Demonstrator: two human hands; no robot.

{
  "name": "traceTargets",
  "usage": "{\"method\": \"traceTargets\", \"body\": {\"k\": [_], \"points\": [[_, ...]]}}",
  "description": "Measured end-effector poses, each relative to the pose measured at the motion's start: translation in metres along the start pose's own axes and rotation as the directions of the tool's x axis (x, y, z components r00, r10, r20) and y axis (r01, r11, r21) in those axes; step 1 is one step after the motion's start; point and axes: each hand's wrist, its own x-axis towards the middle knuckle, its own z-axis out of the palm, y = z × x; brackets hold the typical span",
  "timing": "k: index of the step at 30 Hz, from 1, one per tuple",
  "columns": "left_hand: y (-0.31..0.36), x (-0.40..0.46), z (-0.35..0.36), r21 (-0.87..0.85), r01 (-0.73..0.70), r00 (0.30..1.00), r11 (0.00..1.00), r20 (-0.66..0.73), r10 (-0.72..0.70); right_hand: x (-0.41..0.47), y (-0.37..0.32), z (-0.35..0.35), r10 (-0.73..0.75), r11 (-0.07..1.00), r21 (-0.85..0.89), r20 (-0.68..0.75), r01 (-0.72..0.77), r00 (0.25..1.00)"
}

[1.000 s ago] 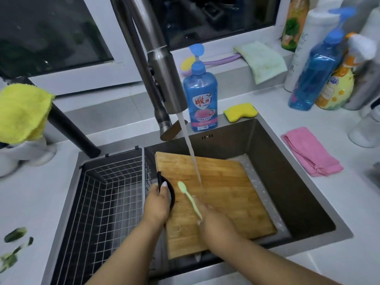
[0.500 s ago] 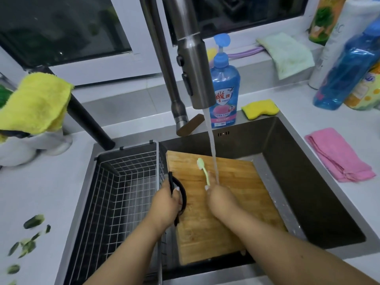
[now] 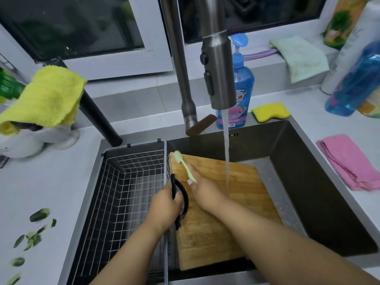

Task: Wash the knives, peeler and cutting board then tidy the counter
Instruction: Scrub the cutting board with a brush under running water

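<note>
Brush (image 3: 184, 168) now farther left on the cutting board (image 3: 222, 212), right hand (image 3: 202, 189) grip closed around it.

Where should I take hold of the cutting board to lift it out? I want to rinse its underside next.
Probably by the black loop handle on the cutting board's left edge, coming from the left, basket side. The left hand already has its grip there; the loop suits fingers better than the wet flat face.

Showing dark window panes (image 3: 72, 23) in white frames, grey tiled backsplash (image 3: 133, 101), white counter (image 3: 47, 182) lying dim.
</note>
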Motion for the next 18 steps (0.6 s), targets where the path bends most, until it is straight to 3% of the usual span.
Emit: {"method": "traceTargets", "body": {"k": [3, 7, 11, 15, 17, 18], "points": [[0.001, -0.001, 0.000, -0.022, 0.007, 1.000, 1.000, 0.015, -0.007, 0.012, 0.004, -0.012, 0.136, 0.988, 0.084, -0.069, -0.130, 0.988], [0.001, 0.002, -0.001, -0.023, -0.006, 1.000, 1.000, 0.020, 0.007, -0.012, -0.003, 0.005, -0.123, 0.992, 0.044, 0.036, 0.121, 0.992], [0.001, 0.003, 0.000, -0.084, 0.023, 0.998, 0.996, 0.068, -0.018, -0.005, 0.012, 0.003, -0.100, 0.990, -0.102, -0.078, 0.092, 0.992], [0.001, 0.005, 0.000, -0.117, 0.046, 0.996, 0.992, 0.083, -0.037, -0.014, 0.011, 0.005, -0.133, 0.990, -0.082, -0.208, 0.118, 0.969], [0.000, 0.004, 0.000, -0.127, 0.059, 0.995, 0.990, 0.089, -0.048, -0.021, 0.024, 0.007, -0.078, 0.992, -0.114, -0.209, 0.055, 0.975], [0.001, 0.004, 0.000, -0.125, 0.065, 0.994, 0.990, 0.094, -0.053, -0.019, 0.036, 0.003, 0.017, 0.993, -0.110, -0.228, -0.043, 0.973]]}}
